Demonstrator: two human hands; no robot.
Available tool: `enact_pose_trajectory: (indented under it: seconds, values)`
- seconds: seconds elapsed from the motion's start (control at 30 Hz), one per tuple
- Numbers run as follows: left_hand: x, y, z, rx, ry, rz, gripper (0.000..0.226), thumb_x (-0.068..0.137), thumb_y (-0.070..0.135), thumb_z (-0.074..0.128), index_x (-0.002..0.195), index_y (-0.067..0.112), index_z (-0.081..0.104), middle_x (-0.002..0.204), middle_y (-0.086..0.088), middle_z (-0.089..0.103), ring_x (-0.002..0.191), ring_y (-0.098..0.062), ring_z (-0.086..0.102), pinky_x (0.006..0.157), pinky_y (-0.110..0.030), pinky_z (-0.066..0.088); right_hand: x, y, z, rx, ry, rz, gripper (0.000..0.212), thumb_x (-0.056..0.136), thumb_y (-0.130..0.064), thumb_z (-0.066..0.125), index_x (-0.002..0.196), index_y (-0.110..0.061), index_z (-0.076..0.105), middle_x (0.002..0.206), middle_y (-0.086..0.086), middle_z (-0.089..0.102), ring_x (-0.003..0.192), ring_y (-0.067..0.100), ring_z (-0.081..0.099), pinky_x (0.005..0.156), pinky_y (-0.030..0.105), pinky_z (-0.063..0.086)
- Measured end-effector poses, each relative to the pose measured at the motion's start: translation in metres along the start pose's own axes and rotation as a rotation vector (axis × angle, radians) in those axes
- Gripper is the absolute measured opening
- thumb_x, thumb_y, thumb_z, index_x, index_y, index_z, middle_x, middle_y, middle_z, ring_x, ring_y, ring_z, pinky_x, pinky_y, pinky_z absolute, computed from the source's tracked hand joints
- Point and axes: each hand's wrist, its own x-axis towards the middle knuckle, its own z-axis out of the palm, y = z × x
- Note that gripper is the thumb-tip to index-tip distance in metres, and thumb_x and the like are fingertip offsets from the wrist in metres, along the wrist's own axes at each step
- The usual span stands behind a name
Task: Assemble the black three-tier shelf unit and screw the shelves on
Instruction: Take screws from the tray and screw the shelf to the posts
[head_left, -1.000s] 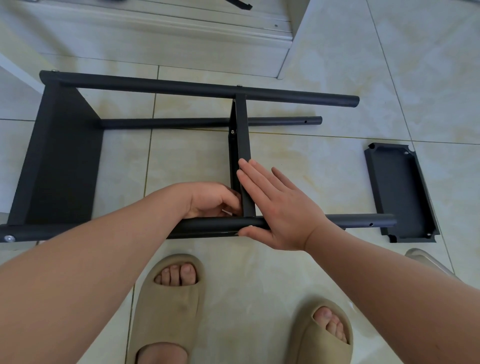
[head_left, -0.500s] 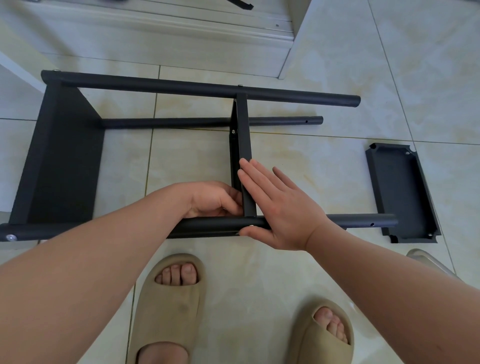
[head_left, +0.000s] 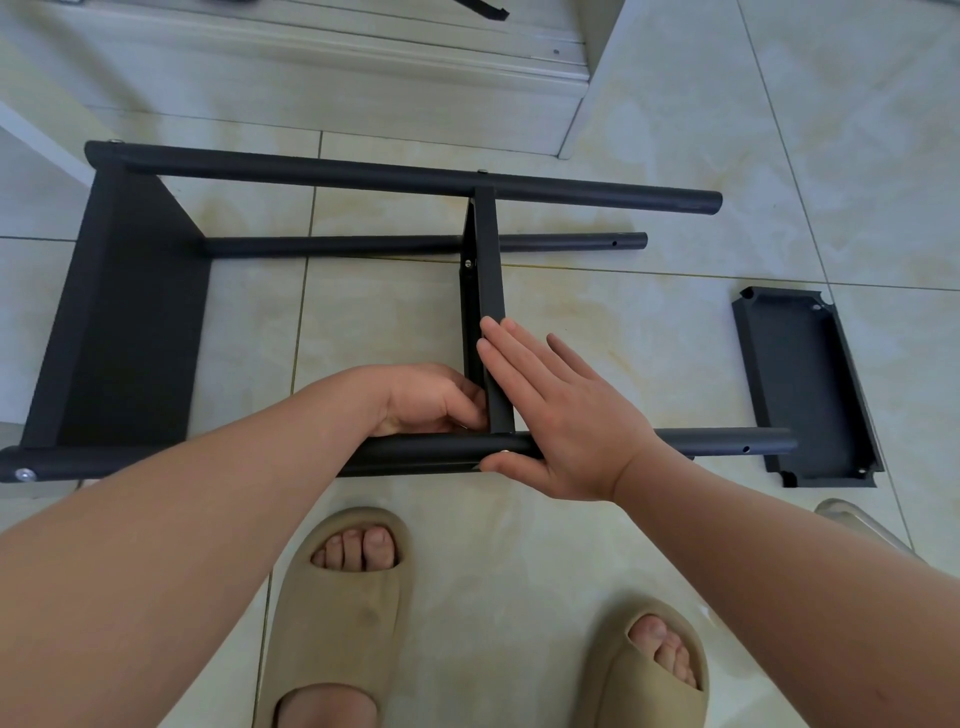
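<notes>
Right hand, fingers straight and together, presses the middle shelf; left hand, left of that shelf, fingers curled, their hold hidden.

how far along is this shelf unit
Done: the end shelf sits screwed between the poles. In hand: the middle shelf, braced by the flat right hand while the left hand works at its corner. Left: the third shelf lies loose on the floor.
</notes>
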Motion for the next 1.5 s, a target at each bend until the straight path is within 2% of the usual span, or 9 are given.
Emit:
enact_pose_trajectory:
  seconds: [0.17, 0.37, 0.53, 0.63, 0.83, 1.1, 1.27, 1.43, 1.5]
  values:
    - [0.001, -0.0024, 0.0004, -0.058, -0.01, 0.029, 0.023, 0.089, -0.012, 0.049, 0.09, 0.002, 0.068, 0.077, -0.014, 0.071, 0.068, -0.023, 0.07, 0.061, -0.027, 0.056, 0.0001, -0.0005, 0.0001, 0.005, 0.004, -0.001, 0.099, 0.093, -0.076, 0.026, 0.161, -0.007, 0.01, 0.17, 0.007, -0.002, 0.157, 0.023, -0.003, 0.124, 0.051, 0.017]
    - [0.0014, -0.0008, 0.0021, -0.108, -0.02, 0.021, 0.022, 0.09, -0.01, 0.048, 0.107, -0.003, 0.061, 0.091, -0.017, 0.068, 0.078, -0.025, 0.069, 0.07, -0.033, 0.057, 0.0001, -0.0005, -0.0011, 0.002, -0.001, -0.002, 0.099, 0.093, -0.076, 0.027, 0.161, -0.007, 0.01, 0.17, 0.007, -0.002, 0.157, 0.022, -0.005, 0.125, 0.05, 0.016]
    - [-0.0012, 0.0022, 0.003, -0.016, -0.03, -0.073, 0.026, 0.093, 0.006, 0.052, 0.078, 0.012, 0.072, 0.074, -0.007, 0.068, 0.062, -0.017, 0.066, 0.065, -0.03, 0.051, 0.0002, -0.0008, -0.0014, 0.003, -0.002, 0.0, 0.099, 0.092, -0.076, 0.024, 0.161, -0.007, 0.01, 0.17, 0.007, -0.002, 0.157, 0.023, -0.004, 0.124, 0.05, 0.017]
    - [-0.001, 0.0014, 0.0024, 0.0, 0.04, -0.029, 0.018, 0.091, -0.002, 0.054, 0.088, 0.005, 0.07, 0.075, -0.012, 0.071, 0.063, -0.02, 0.069, 0.057, -0.025, 0.055, 0.0001, -0.0005, -0.001, -0.002, 0.002, -0.001, 0.099, 0.092, -0.076, 0.026, 0.161, -0.006, 0.01, 0.17, 0.007, -0.002, 0.157, 0.023, -0.004, 0.124, 0.051, 0.017]
    - [-0.0001, -0.0004, 0.0014, -0.018, 0.047, -0.002, 0.019, 0.089, -0.006, 0.055, 0.101, -0.002, 0.069, 0.092, -0.022, 0.068, 0.076, -0.027, 0.069, 0.07, -0.031, 0.059, 0.0004, -0.0006, -0.0001, -0.004, 0.015, -0.005, 0.099, 0.093, -0.076, 0.028, 0.161, -0.006, 0.011, 0.17, 0.008, 0.0, 0.157, 0.024, -0.002, 0.124, 0.051, 0.019]
    - [0.0002, -0.001, 0.0006, -0.068, -0.012, 0.026, 0.023, 0.089, -0.012, 0.05, 0.093, 0.002, 0.067, 0.079, -0.013, 0.072, 0.069, -0.022, 0.071, 0.062, -0.028, 0.056, 0.0004, -0.0001, 0.0004, 0.0, 0.017, -0.006, 0.098, 0.093, -0.075, 0.028, 0.161, -0.006, 0.011, 0.17, 0.008, 0.0, 0.157, 0.023, -0.002, 0.124, 0.05, 0.018]
    - [0.0015, -0.0007, 0.0009, -0.137, -0.02, 0.0, 0.023, 0.091, -0.006, 0.051, 0.11, -0.001, 0.063, 0.095, -0.017, 0.068, 0.082, -0.026, 0.069, 0.076, -0.036, 0.057, 0.0004, 0.0, 0.0003, -0.005, 0.009, -0.004, 0.099, 0.093, -0.076, 0.028, 0.161, -0.007, 0.009, 0.17, 0.007, -0.002, 0.157, 0.023, -0.004, 0.124, 0.05, 0.018]
    - [-0.0016, 0.0023, 0.0027, -0.001, -0.025, -0.056, 0.031, 0.091, 0.005, 0.055, 0.072, 0.016, 0.077, 0.074, -0.008, 0.07, 0.064, -0.019, 0.067, 0.064, -0.03, 0.053, 0.0004, 0.0, 0.0003, 0.003, 0.014, -0.005, 0.099, 0.093, -0.076, 0.028, 0.161, -0.006, 0.01, 0.17, 0.007, -0.001, 0.157, 0.023, -0.002, 0.124, 0.051, 0.019]
    - [-0.0019, 0.0022, 0.0023, 0.021, -0.002, -0.038, 0.033, 0.091, 0.002, 0.055, 0.07, 0.015, 0.076, 0.072, -0.009, 0.071, 0.062, -0.019, 0.068, 0.058, -0.026, 0.053, 0.0006, 0.0001, 0.0007, -0.002, 0.017, -0.005, 0.099, 0.093, -0.076, 0.029, 0.161, -0.006, 0.011, 0.17, 0.008, 0.0, 0.157, 0.024, -0.002, 0.124, 0.051, 0.019]
